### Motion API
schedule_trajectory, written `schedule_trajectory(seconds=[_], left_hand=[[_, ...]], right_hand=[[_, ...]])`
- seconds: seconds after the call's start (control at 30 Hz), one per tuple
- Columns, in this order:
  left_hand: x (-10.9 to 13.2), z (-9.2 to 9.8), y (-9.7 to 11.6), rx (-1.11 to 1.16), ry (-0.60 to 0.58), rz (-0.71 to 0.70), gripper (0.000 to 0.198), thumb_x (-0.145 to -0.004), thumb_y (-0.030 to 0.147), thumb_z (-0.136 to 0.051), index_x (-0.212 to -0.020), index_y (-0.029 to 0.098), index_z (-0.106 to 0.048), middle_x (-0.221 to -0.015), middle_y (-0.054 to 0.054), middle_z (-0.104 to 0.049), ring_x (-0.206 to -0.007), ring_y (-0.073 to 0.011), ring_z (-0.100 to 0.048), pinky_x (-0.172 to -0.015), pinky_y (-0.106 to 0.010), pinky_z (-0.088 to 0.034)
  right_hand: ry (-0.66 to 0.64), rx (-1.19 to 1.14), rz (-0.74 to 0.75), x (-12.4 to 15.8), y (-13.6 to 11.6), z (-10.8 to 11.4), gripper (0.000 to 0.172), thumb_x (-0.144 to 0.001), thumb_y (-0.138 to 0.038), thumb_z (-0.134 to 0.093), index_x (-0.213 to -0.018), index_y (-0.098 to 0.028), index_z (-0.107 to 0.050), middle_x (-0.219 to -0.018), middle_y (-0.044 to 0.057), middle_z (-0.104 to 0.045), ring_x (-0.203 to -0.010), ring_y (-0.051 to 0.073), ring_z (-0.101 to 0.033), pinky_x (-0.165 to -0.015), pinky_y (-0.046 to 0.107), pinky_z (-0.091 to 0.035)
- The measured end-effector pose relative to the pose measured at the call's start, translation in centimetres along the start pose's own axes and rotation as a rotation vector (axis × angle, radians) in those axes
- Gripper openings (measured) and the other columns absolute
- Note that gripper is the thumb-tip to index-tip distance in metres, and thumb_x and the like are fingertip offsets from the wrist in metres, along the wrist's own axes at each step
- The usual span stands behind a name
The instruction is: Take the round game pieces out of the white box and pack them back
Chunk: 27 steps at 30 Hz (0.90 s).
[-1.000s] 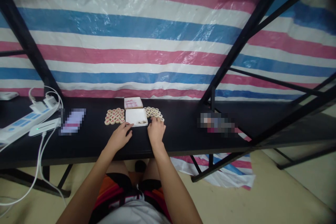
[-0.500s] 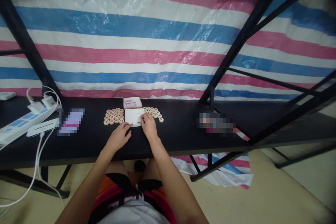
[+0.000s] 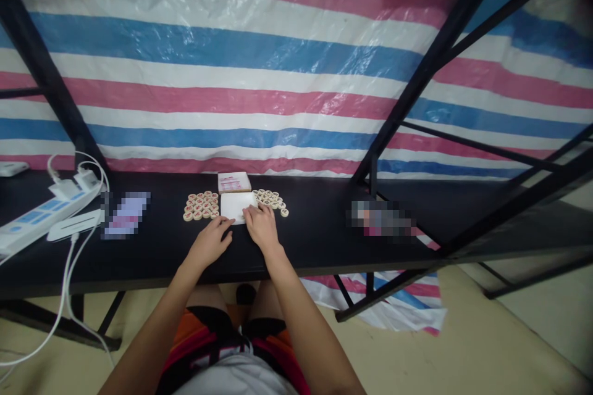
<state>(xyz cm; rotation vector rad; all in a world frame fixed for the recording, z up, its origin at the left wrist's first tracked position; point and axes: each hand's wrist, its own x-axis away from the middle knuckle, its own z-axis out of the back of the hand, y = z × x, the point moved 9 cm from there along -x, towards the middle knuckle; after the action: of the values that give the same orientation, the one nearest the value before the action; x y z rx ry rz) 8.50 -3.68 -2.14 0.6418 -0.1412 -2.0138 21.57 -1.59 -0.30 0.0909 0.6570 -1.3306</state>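
A flat white piece (image 3: 237,202), box part or sheet, lies on the black table. My left hand (image 3: 212,241) rests at its front left corner, fingers apart, fingertips touching its edge. Over its front right part, my right hand (image 3: 262,227) has its fingers bent and drawn together at the surface; whatever is under the fingertips is hidden. Round wooden Chinese chess pieces with red characters (image 3: 199,203) are grouped to the left. More pieces, with dark characters (image 3: 273,199), lie to the right, partly behind my right hand. Directly behind the white piece is a white box with red print (image 3: 234,182).
A white power strip (image 3: 39,219) with plugs and cables lies at the left, near a blurred phone-like object (image 3: 126,215). Another blurred object (image 3: 382,217) sits to the right. Black metal posts (image 3: 407,99) and a striped plastic sheet (image 3: 231,99) stand behind the table (image 3: 315,241).
My right hand has shifted slightly left and toward me, and its fingers now cover the small dark marks on the white piece. My left hand stays in place.
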Motion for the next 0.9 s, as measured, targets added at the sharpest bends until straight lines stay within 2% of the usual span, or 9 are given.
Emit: schedule_trajectory(seconds=[0.17,0.27,0.4,0.5,0.57,0.67,0.8,0.9], left_hand=[[0.0,-0.1,0.0,-0.005,-0.003,-0.006,0.037,-0.090,0.027,-0.043,-0.121,0.019,-0.059,-0.117,-0.009,-0.057,-0.105,-0.0216,-0.057,-0.093,-0.034,-0.047],[0.1,0.0,-0.1,-0.013,0.000,-0.002,0.036,-0.089,0.027,-0.043,-0.121,0.019,-0.060,-0.118,-0.009,-0.057,-0.105,-0.0217,-0.057,-0.091,-0.034,-0.048],[0.0,-0.1,-0.1,-0.023,-0.007,-0.003,0.037,-0.090,0.027,-0.043,-0.122,0.020,-0.059,-0.117,-0.009,-0.057,-0.106,-0.0216,-0.057,-0.091,-0.033,-0.048],[0.0,-0.2,-0.1,-0.029,-0.017,-0.002,0.037,-0.090,0.027,-0.042,-0.122,0.019,-0.059,-0.118,-0.009,-0.056,-0.106,-0.0213,-0.057,-0.092,-0.033,-0.047],[0.0,-0.1,-0.1,-0.032,-0.018,0.004,0.037,-0.090,0.027,-0.042,-0.122,0.019,-0.059,-0.118,-0.009,-0.056,-0.106,-0.0215,-0.057,-0.092,-0.033,-0.048],[0.0,-0.1,-0.1,-0.029,-0.020,0.006,0.037,-0.090,0.028,-0.042,-0.122,0.019,-0.059,-0.118,-0.009,-0.056,-0.106,-0.0220,-0.057,-0.091,-0.034,-0.048],[0.0,0.1,0.1,-0.033,-0.016,0.006,0.037,-0.090,0.028,-0.042,-0.122,0.020,-0.059,-0.118,-0.008,-0.057,-0.106,-0.0214,-0.057,-0.091,-0.033,-0.048],[0.0,0.1,0.0,-0.040,-0.009,0.007,0.037,-0.090,0.028,-0.042,-0.122,0.021,-0.060,-0.118,-0.008,-0.057,-0.105,-0.0204,-0.058,-0.090,-0.031,-0.048]], right_hand=[[-0.005,0.010,-0.009,0.0,0.1,0.4,0.038,-0.098,-0.031,-0.036,-0.087,-0.015,-0.069,-0.092,0.009,-0.070,-0.103,0.022,-0.056,-0.099,0.035,-0.031],[0.031,0.017,-0.052,0.0,0.8,0.8,0.036,-0.097,-0.029,-0.036,-0.091,-0.015,-0.068,-0.099,0.010,-0.068,-0.100,0.021,-0.056,-0.094,0.034,-0.035],[0.140,0.080,-0.318,0.8,4.2,1.5,0.030,-0.091,-0.019,-0.041,-0.109,-0.016,-0.065,-0.124,0.014,-0.058,-0.111,0.025,-0.050,-0.092,0.037,-0.036],[0.136,0.146,-0.441,1.6,5.8,1.2,0.035,-0.085,-0.013,-0.046,-0.115,-0.015,-0.062,-0.126,0.016,-0.056,-0.118,0.029,-0.045,-0.097,0.043,-0.033],[0.105,0.158,-0.441,1.7,6.0,0.8,0.033,-0.084,-0.012,-0.046,-0.112,-0.015,-0.064,-0.121,0.016,-0.059,-0.118,0.030,-0.044,-0.098,0.044,-0.031],[0.086,0.146,-0.444,1.7,6.0,0.6,0.031,-0.083,-0.013,-0.046,-0.107,-0.016,-0.065,-0.114,0.015,-0.061,-0.111,0.028,-0.048,-0.091,0.041,-0.036],[0.144,0.183,-0.476,1.9,6.0,1.5,0.032,-0.082,-0.012,-0.047,-0.109,-0.017,-0.063,-0.124,0.016,-0.055,-0.115,0.028,-0.045,-0.088,0.040,-0.037],[0.109,0.213,-0.469,1.9,5.8,1.3,0.033,-0.083,-0.010,-0.045,-0.111,-0.016,-0.062,-0.119,0.015,-0.058,-0.111,0.028,-0.048,-0.087,0.039,-0.038]])
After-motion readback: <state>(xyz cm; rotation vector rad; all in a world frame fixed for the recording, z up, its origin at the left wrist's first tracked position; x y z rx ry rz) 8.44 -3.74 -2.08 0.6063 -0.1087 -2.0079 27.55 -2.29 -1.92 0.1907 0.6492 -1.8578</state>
